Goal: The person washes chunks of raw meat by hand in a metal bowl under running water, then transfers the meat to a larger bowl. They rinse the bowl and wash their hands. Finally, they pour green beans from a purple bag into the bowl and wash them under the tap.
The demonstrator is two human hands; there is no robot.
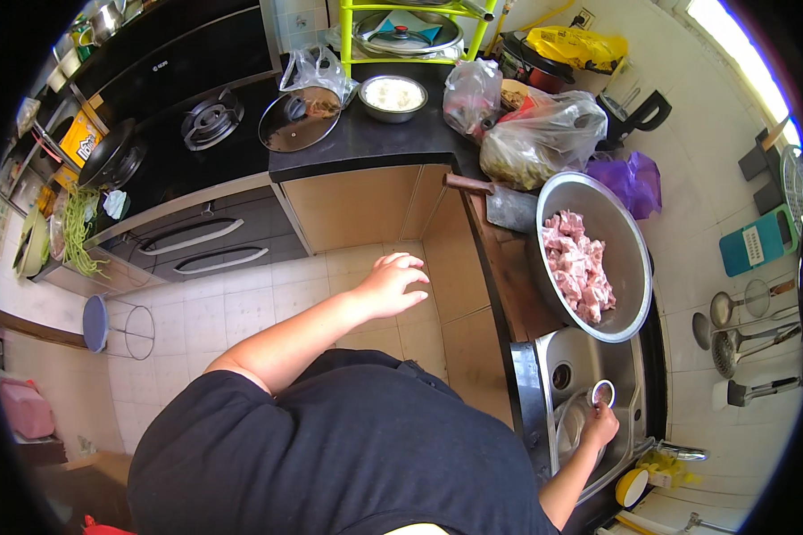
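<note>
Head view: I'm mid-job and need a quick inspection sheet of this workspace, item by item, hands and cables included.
Surface: dark counter; a cleaver lies beside the metal basin, its handle apparently past the edge.
Things at hand: small cup over the steel sink; raw meat pieces in the basin.
Clutter: clear bags, purple bag, glass lid, bowl of white food.
Hands: right hand holds the cup; left hand is empty, loosely curled.
Cables: yellow hose or cord by the wall; which, unclear.
Surroundings: gas burner, hanging ladles, tiled floor.
</note>
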